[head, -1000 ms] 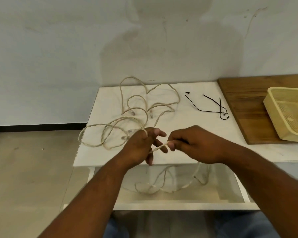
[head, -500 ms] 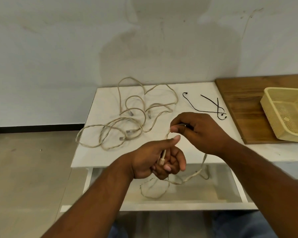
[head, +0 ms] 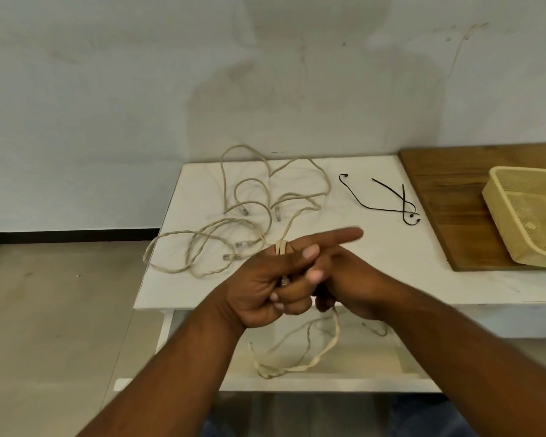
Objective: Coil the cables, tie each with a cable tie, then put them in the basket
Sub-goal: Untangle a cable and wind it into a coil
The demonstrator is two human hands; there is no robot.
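Note:
My left hand [head: 275,279] grips a beige network cable [head: 309,357], with turns of it wrapped over the fingers and its plug in the palm. Its index finger points right. My right hand [head: 347,279] sits just behind the left hand, fingers closed on the same cable, which hangs in a loop below the table edge. Other beige cables [head: 234,222] lie tangled on the white table [head: 375,272]. Black cable ties [head: 385,200] lie to the right of them. A yellow mesh basket [head: 524,222] stands at the far right.
The basket rests on a brown wooden board [head: 448,209] at the table's right side. A white lower shelf [head: 360,383] sits under the table edge, below my hands. A plain wall rises behind the table, and tiled floor lies to the left.
My left hand rose from below the table edge to table level, with more cable wound on it. My right hand came down and in against the left hand.

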